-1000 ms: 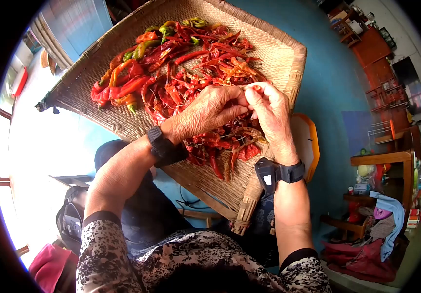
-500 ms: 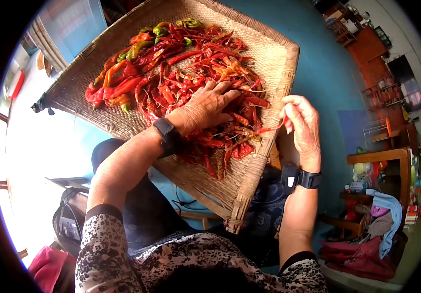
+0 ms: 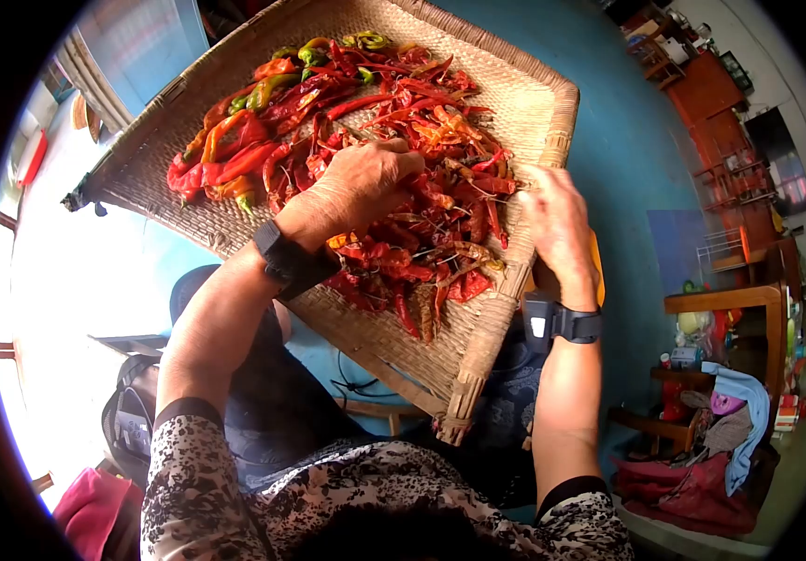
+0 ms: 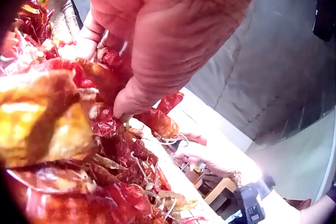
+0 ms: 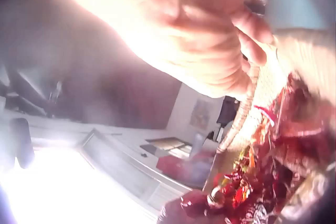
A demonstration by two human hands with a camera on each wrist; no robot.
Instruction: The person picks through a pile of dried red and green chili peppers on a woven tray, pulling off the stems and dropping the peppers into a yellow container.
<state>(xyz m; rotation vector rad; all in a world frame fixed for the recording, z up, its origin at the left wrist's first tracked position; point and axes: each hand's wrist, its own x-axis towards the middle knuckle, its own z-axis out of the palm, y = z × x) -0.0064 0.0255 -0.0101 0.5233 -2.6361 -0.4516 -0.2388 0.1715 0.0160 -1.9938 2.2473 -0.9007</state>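
A heap of red chili peppers [image 3: 403, 245], many wrinkled and dried, lies in a woven basket tray [image 3: 534, 103]. My left hand [image 3: 358, 183] reaches down into the heap with bent fingers. In the left wrist view, its thumb and fingers [image 4: 131, 100] close around a dried chili pepper [image 4: 109, 57]; the other fingertips are hidden. At the tray's right rim [image 3: 545, 154] is my right hand [image 3: 557, 220], blurred, with loosely bent fingers and no pepper visible in them. The right wrist view shows its fingertips beside the rim, above a red chili [image 5: 265, 112].
Plumper red peppers [image 3: 249, 164] and a few green ones [image 3: 272, 91] lie on the tray's left and far side. The tray stands over the person's knees. An orange-edged thing [image 3: 596, 266] sits beyond its right rim. A wooden chair [image 3: 730, 302] with cloths stands at right.
A half-second ago the right hand pinched a red chili outside the rim; now it is back at the rim without one showing. The left hand, earlier spread on the heap, has shifted left and bent its fingers.
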